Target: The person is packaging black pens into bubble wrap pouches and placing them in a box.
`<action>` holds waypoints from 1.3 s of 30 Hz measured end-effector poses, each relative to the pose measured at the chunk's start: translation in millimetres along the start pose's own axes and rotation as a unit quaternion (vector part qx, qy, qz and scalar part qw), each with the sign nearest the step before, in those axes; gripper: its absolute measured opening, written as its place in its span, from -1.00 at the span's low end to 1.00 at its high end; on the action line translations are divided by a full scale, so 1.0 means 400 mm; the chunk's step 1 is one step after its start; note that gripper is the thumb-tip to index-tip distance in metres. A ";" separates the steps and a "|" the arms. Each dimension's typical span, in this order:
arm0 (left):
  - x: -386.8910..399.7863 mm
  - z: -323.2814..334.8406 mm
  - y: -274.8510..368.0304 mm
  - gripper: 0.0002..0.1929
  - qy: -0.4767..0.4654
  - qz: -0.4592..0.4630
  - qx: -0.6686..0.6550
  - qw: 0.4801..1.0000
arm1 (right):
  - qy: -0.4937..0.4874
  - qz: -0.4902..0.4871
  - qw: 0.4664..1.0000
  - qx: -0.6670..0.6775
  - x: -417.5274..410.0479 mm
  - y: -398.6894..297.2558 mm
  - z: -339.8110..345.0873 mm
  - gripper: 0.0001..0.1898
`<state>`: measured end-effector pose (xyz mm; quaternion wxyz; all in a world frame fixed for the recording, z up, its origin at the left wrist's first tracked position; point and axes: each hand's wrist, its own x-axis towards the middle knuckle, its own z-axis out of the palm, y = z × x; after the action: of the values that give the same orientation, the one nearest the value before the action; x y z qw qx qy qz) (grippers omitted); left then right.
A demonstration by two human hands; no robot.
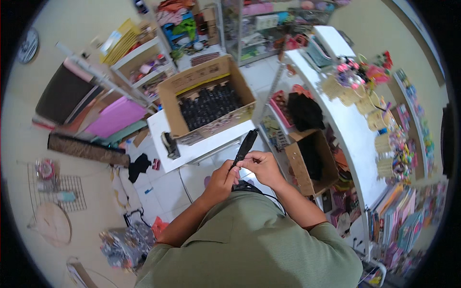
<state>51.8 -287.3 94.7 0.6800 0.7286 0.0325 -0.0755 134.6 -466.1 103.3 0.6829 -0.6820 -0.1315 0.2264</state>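
Observation:
My left hand (222, 178) grips the lower end of a slim black bundle (247, 143), perhaps rolled cloth, which slants up and away to the right. The thumb and fingertips of my right hand (264, 166) pinch it near that same end. Beyond my hands, an uncovered cardboard carton (201, 138) rests on a white table (209, 149). Packed rows of shiny black bundles (210, 106) line the carton, apparently in clear plastic. A tape dispenser (170, 145) stands at the table's left corner, close to the carton.
To my right, a second open carton (300, 169) holds dark material, below a curved white counter (338, 124) with woven baskets (378, 118). Black cloth (139, 167) lies on the floor at left, near a rolled brown mat (88, 149). Stocked shelves (248, 32) stand at the back.

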 end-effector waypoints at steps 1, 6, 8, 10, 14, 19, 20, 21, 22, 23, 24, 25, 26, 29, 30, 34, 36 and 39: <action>-0.024 -0.031 -0.014 -0.78 0.032 -0.007 0.006 0.999 | -0.016 0.009 1.000 0.008 0.020 0.009 0.043 -0.92; -0.145 -0.208 -0.074 -0.78 0.161 -0.015 0.018 0.987 | -0.113 0.009 0.993 0.016 0.121 0.059 0.296 -0.87; -0.193 -0.289 -0.093 -0.76 0.209 -0.011 0.010 0.978 | -0.158 0.017 0.985 0.063 0.170 0.115 0.407 -0.83; -0.257 -0.381 -0.144 -0.75 0.238 -0.040 -0.014 0.970 | -0.215 0.048 0.975 0.030 0.247 0.172 0.501 -0.73; -0.385 -0.541 -0.221 -0.72 0.291 -0.076 -0.043 0.953 | -0.145 0.128 0.980 -0.041 0.430 0.445 0.663 -0.72; -0.458 -0.656 -0.270 -0.73 0.280 -0.063 -0.064 0.956 | -0.033 0.048 0.976 -0.209 0.582 0.691 0.692 -0.73; -0.475 -0.673 -0.279 -0.73 0.284 -0.064 -0.065 0.954 | -0.048 0.132 0.972 -0.187 0.594 0.689 0.707 -0.73; -0.493 -0.689 -0.285 -0.73 0.290 -0.069 -0.065 0.952 | -0.063 0.215 0.961 -0.165 0.600 0.680 0.727 -0.73; -0.506 -0.704 -0.292 -0.73 0.294 -0.073 -0.066 0.951 | -0.048 0.259 0.952 -0.158 0.601 0.674 0.745 -0.72; -0.514 -0.717 -0.299 -0.73 0.296 -0.075 -0.067 0.950 | -0.050 0.261 0.951 -0.159 0.604 0.667 0.760 -0.72; -0.515 -0.725 -0.301 -0.73 0.293 -0.073 -0.092 0.949 | -0.042 0.282 0.948 -0.138 0.607 0.668 0.757 -0.75; -0.515 -0.732 -0.302 -0.72 0.290 -0.071 -0.116 0.947 | -0.033 0.303 0.945 -0.118 0.607 0.671 0.752 -0.77; -0.516 -0.739 -0.303 -0.72 0.288 -0.072 -0.118 0.948 | -0.023 0.303 0.948 -0.094 0.604 0.674 0.745 -0.81; -0.508 -0.765 -0.301 -0.75 0.272 -0.083 -0.134 0.949 | 0.008 0.264 0.959 -0.100 0.591 0.684 0.737 -0.75; -0.504 -0.771 -0.299 -0.75 0.266 -0.085 -0.132 0.951 | 0.011 0.265 0.959 -0.101 0.582 0.691 0.735 -0.75; -0.490 -0.787 -0.308 -0.72 0.260 -0.087 -0.158 0.949 | 0.028 0.166 0.939 -0.301 0.519 0.692 0.752 -0.69; -0.489 -0.791 -0.312 -0.73 0.260 -0.090 -0.156 0.949 | 0.060 0.141 0.928 -0.338 0.489 0.677 0.782 -0.68; -0.485 -0.793 -0.310 -0.73 0.250 -0.096 -0.158 0.950 | 0.102 0.116 0.927 -0.343 0.467 0.661 0.809 -0.70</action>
<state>-137.3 48.2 22.5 0.7460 0.6009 0.2826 0.0505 103.3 -101.5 -171.6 0.3863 -0.9044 -0.0504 0.1742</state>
